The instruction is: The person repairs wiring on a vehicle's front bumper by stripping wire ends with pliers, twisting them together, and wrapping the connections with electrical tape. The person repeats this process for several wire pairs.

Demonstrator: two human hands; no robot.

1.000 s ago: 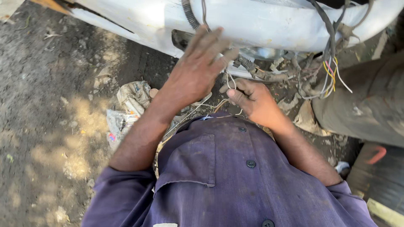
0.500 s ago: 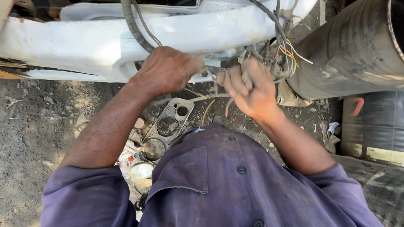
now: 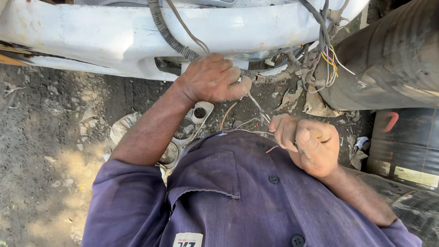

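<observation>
Your left hand [image 3: 212, 78] is fisted around the corrugated cable loom [image 3: 171, 39] where it drops from the lower edge of the white body panel [image 3: 91, 41]; fingers wrapped, knuckles up. Your right hand [image 3: 311, 144] is curled shut just above your chest, pinching a thin wire [image 3: 256, 103].

The wire runs taut on a diagonal: its long axis goes from the left fist, at the panel's lower edge, down and right to the right fist. So the wire lies between your hands, its far end nearer the left, its free end in the right. Hands are apart, each clamped on its own piece.

A bundle of loose coloured wires [image 3: 327, 61] hangs near the panel's right end, beside the dark barrel [image 3: 388, 59]. A grey gauge bezel [image 3: 190, 126] lies on the dirt below your left forearm.
</observation>
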